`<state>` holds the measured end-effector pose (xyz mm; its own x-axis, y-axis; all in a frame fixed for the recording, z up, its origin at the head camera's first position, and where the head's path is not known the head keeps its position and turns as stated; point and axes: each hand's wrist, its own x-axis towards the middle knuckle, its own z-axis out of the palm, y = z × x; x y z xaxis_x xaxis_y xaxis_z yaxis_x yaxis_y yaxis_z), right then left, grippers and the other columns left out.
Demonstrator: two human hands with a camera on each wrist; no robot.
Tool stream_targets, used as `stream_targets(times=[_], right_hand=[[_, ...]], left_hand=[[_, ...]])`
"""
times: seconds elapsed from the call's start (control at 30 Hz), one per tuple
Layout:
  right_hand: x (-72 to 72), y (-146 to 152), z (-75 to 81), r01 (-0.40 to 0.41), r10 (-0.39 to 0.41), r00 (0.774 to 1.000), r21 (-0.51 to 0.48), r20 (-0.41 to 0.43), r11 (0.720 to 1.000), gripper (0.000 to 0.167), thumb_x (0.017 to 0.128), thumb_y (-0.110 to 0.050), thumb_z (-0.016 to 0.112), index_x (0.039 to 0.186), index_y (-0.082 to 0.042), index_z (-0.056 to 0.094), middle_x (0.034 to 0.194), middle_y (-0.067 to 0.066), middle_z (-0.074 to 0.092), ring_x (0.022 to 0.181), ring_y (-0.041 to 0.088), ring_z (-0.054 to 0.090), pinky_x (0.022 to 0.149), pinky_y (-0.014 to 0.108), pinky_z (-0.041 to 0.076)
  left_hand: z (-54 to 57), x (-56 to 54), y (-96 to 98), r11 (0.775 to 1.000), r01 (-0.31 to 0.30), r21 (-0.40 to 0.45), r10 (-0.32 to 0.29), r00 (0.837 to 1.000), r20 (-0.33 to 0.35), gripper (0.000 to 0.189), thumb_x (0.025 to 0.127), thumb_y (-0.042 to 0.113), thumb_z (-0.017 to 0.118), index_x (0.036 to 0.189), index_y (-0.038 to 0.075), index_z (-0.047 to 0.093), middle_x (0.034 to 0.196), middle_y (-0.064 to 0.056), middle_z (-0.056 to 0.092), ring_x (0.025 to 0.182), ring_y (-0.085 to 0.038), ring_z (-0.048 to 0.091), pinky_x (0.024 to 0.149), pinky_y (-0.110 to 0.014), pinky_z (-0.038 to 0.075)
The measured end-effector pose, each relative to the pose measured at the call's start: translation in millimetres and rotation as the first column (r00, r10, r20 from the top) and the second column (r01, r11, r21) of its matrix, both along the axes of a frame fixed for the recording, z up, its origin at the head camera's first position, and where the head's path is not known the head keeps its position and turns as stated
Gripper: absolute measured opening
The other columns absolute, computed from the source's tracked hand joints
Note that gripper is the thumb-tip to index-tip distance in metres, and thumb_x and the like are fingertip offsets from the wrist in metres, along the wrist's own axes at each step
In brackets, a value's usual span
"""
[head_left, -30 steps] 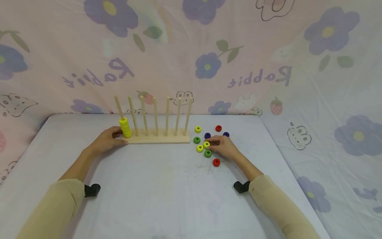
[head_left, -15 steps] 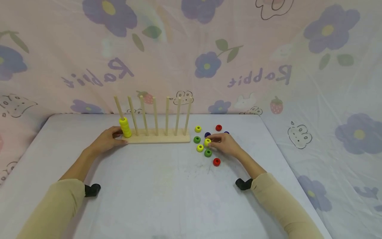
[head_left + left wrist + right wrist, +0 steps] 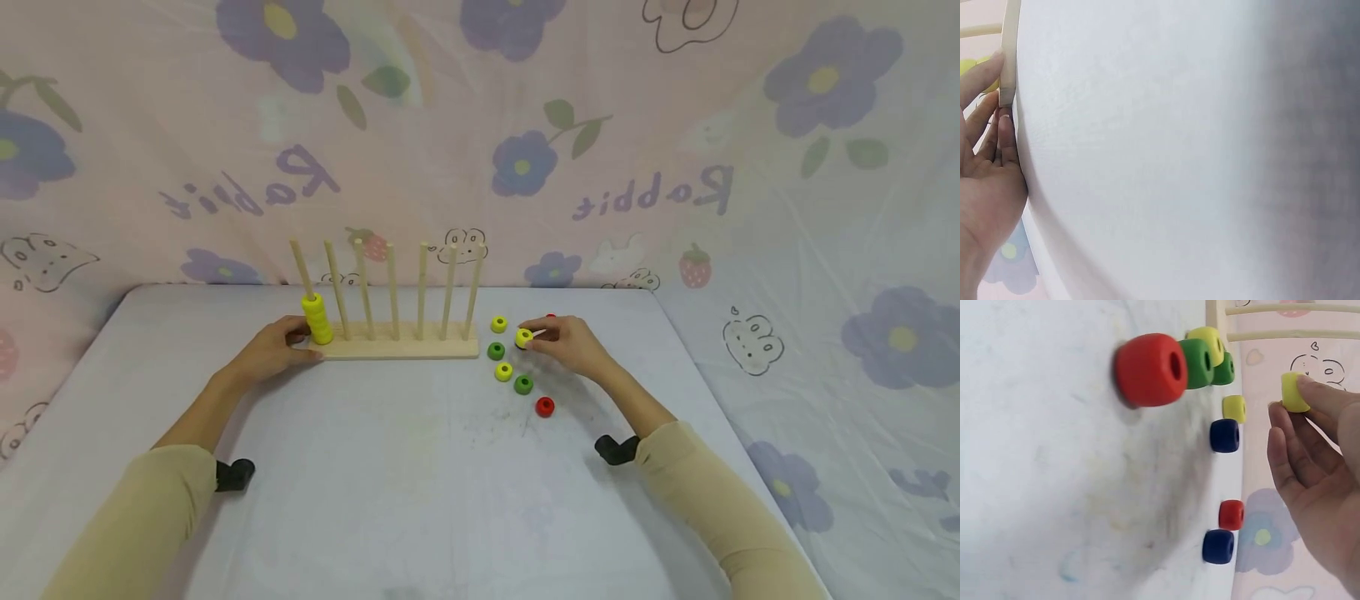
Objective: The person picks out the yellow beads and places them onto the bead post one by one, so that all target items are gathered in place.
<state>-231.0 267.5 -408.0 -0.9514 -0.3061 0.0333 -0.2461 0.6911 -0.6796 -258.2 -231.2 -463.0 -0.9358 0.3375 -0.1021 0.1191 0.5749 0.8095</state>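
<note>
A wooden peg rack with a row of upright pegs stands at the back of the table. Yellow beads are stacked on its leftmost peg. My left hand grips the left end of the base, thumb along its front side. Between thumb and fingertips of my right hand is a yellow bead, raised above the table to the right of the rack. In the right wrist view, a dark blue bead lies on the table near that hand; the held bead hides it in the head view.
Loose beads lie right of the rack: yellow, green and red among them. Another red bead and a second dark blue bead sit farther right. A printed cloth hangs behind the table.
My right hand has lifted the yellow bead from among the loose beads and moved it slightly back, away from me. The left hand keeps its grip on the rack.
</note>
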Motion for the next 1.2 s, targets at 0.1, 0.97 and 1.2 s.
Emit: stream_targets(times=[0.1,0.97,1.2], right_hand=[[-1.8,-1.0,6.1,-0.007,0.007,0.999,-0.019,-0.033,1.0,0.033,0.093,-0.015,0.071,0.126,-0.009,0.069,0.121,0.005,0.069,0.103,0.02,0.069,0.086,0.036,0.059],[-12.8,-29.4,77.0,-0.112,0.086,0.964,-0.089,-0.252,0.99,0.033,0.093,-0.014,0.072,0.125,-0.008,0.069,0.111,0.007,0.073,0.093,0.019,0.071,0.08,0.027,0.059],[-20.3,-37.9,92.7,-0.135,0.103,0.949,-0.089,-0.299,0.987,0.031,0.092,-0.011,0.072,0.123,-0.007,0.07,0.115,0.006,0.072,0.093,0.017,0.07,0.082,0.028,0.059]], left_hand=[[0.3,-0.7,0.8,1.0,0.001,0.0,-0.001,1.0,-0.005,0.074,0.09,0.02,0.075,0.147,-0.008,0.037,0.149,-0.029,0.037,0.134,-0.046,0.038,0.115,-0.058,0.029],[-1.9,-3.0,-5.1,0.999,0.043,0.032,-0.043,0.999,0.005,0.072,0.091,0.015,0.072,0.147,-0.01,0.034,0.149,-0.033,0.034,0.136,-0.047,0.035,0.116,-0.058,0.027],[-1.3,-4.0,-5.8,0.998,0.051,0.032,-0.051,0.999,0.011,0.07,0.092,0.013,0.072,0.147,-0.008,0.035,0.15,-0.032,0.034,0.138,-0.047,0.033,0.117,-0.058,0.025]])
